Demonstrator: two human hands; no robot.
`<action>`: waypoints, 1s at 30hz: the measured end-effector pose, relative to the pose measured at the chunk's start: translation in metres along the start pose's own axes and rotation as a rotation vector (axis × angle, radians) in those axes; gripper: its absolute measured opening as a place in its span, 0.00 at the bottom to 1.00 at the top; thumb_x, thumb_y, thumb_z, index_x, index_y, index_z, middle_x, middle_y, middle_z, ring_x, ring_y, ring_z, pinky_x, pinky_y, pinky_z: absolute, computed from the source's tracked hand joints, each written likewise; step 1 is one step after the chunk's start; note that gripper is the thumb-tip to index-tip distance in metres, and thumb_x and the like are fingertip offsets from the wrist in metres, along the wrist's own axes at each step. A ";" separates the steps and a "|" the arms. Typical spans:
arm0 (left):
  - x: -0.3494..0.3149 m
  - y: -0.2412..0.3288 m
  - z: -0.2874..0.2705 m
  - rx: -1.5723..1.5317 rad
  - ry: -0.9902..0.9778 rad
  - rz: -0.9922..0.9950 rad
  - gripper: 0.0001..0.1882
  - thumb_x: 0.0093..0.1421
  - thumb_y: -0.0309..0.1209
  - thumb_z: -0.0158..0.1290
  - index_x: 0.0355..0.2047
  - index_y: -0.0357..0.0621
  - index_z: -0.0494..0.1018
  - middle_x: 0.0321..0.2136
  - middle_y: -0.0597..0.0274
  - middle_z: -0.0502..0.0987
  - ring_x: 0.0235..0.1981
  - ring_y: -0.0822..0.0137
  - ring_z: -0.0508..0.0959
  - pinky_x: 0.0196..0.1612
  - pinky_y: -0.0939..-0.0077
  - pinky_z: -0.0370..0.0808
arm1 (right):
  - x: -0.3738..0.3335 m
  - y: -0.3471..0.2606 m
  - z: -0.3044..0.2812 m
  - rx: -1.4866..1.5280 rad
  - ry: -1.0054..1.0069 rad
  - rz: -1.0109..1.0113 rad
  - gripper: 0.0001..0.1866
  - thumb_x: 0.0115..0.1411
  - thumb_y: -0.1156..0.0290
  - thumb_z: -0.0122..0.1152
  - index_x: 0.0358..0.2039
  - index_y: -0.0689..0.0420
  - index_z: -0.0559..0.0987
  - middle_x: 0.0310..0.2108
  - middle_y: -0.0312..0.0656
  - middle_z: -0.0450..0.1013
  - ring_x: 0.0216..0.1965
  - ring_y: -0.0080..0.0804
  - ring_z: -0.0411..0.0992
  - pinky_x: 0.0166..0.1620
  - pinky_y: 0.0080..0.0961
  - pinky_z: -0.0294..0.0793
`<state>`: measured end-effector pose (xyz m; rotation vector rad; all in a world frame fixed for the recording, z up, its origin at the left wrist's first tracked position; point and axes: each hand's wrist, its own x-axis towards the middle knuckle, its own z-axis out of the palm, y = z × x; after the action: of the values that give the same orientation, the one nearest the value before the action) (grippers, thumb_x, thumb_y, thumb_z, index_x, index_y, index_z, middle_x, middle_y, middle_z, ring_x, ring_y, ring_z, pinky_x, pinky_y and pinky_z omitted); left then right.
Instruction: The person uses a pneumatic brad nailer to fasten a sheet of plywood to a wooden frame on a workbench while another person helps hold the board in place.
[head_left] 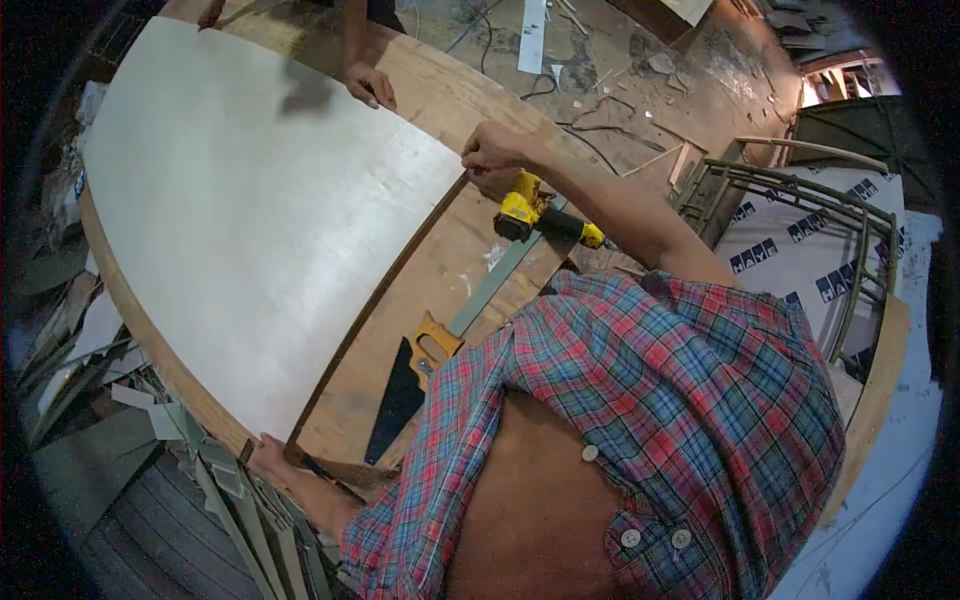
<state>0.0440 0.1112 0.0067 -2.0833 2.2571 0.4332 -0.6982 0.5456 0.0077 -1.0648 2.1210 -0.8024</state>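
A large white panel (250, 220) lies over the wooden worktop (345, 410). My left hand (268, 456) is closed on its near left corner, with the fingers partly hidden. At the right corner my right hand (492, 157) is closed on the panel with curled fingers. Just below that hand lies a yellow and black power tool (522, 207), on or beside a grey-green strip (500, 283). A handsaw with a yellow-brown handle (434, 345) and dark blade (397, 400) rests between the panel and my plaid shirt. Another person's hand (371, 85) touches the panel's far edge.
Offcuts and strips (240, 500) are heaped to the left below the worktop. Cables (610, 130) and scraps litter the floor beyond. On the right stands a metal frame (800, 195) by a sheet in printed wrapping (780, 240). The co-worker's other hand (210, 13) is at the top left.
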 end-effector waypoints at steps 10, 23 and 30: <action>-0.003 0.022 -0.002 -0.042 -0.067 -0.037 0.27 0.64 0.48 0.52 0.25 0.31 0.78 0.21 0.52 0.78 0.24 0.54 0.76 0.35 0.55 0.73 | -0.001 0.016 0.000 -0.008 0.062 0.007 0.10 0.48 0.65 0.66 0.26 0.58 0.85 0.24 0.46 0.80 0.26 0.40 0.78 0.33 0.38 0.76; 0.002 -0.044 0.000 0.047 0.081 -0.270 0.31 0.61 0.56 0.53 0.41 0.36 0.81 0.34 0.44 0.82 0.38 0.45 0.79 0.45 0.51 0.75 | 0.013 -0.006 0.008 -0.062 -0.023 -0.019 0.13 0.50 0.60 0.67 0.28 0.57 0.86 0.24 0.48 0.80 0.27 0.42 0.79 0.33 0.39 0.76; -0.005 -0.071 0.011 0.054 0.290 -0.159 0.29 0.62 0.54 0.52 0.36 0.36 0.82 0.31 0.46 0.82 0.34 0.48 0.79 0.40 0.50 0.75 | 0.018 -0.015 0.000 -0.080 -0.122 -0.083 0.12 0.53 0.62 0.68 0.30 0.58 0.86 0.25 0.43 0.81 0.26 0.34 0.79 0.32 0.32 0.76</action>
<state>0.1123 0.1142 -0.0152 -2.4091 2.1863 0.0640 -0.6999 0.5231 0.0144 -1.2189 2.0322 -0.6774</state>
